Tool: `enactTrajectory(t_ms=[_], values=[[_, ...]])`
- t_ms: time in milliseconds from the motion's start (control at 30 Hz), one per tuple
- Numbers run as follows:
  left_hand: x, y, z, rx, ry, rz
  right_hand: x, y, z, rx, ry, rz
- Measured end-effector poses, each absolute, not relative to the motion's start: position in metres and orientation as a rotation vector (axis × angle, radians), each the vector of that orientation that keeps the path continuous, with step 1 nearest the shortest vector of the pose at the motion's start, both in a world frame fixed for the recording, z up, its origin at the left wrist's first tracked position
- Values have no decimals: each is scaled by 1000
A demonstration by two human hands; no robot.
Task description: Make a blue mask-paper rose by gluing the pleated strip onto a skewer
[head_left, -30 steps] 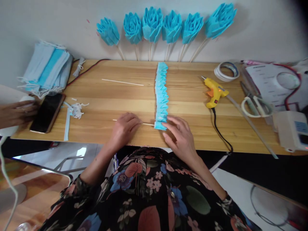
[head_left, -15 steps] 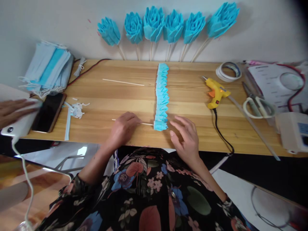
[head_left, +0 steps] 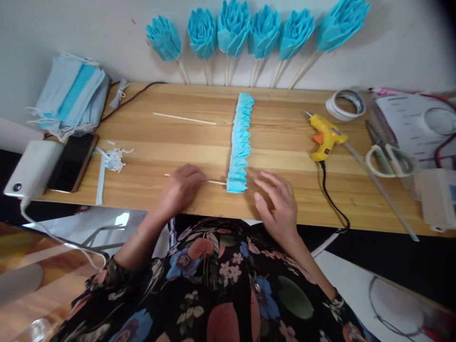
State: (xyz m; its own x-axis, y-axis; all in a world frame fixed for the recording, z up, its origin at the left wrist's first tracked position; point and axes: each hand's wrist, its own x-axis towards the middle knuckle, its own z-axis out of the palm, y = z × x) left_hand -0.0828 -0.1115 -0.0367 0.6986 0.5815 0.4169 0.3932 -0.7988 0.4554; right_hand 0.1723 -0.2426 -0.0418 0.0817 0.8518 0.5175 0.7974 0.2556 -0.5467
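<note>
My left hand (head_left: 183,187) is closed over a thin wooden stick (head_left: 217,182) lying near the table's front edge. The stick's right end meets the near end of a long pleated blue strip (head_left: 241,147), where a short section is folded over it. Just right of that fold, my right hand (head_left: 278,202) hovers with fingers apart and holds nothing. Another wooden stick (head_left: 184,118) lies farther back on the left. Several blue folded flowers (head_left: 233,31) on sticks lean against the wall behind.
A yellow glue gun (head_left: 325,135), scissors (head_left: 390,154) and a tape roll (head_left: 345,105) lie on the right. To the left are a stack of face masks (head_left: 73,95), a phone (head_left: 73,161), a white power bank (head_left: 33,168) with a cable, and scraps (head_left: 116,159).
Another person's hand that lay on the white power bank at the left has gone from view. The view has shifted slightly; my two hands stay nearly in the same place.
</note>
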Motion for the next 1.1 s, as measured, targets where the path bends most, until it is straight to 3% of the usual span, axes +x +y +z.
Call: enactTrajectory(t_ms=[533,1100], values=[[-80,-109,-39,2549,800,834,172,-239,-42,-1511,-1948,130],[-77,-107,-44,2577,838,809,173,-242,-43,-1526,-1741,115]])
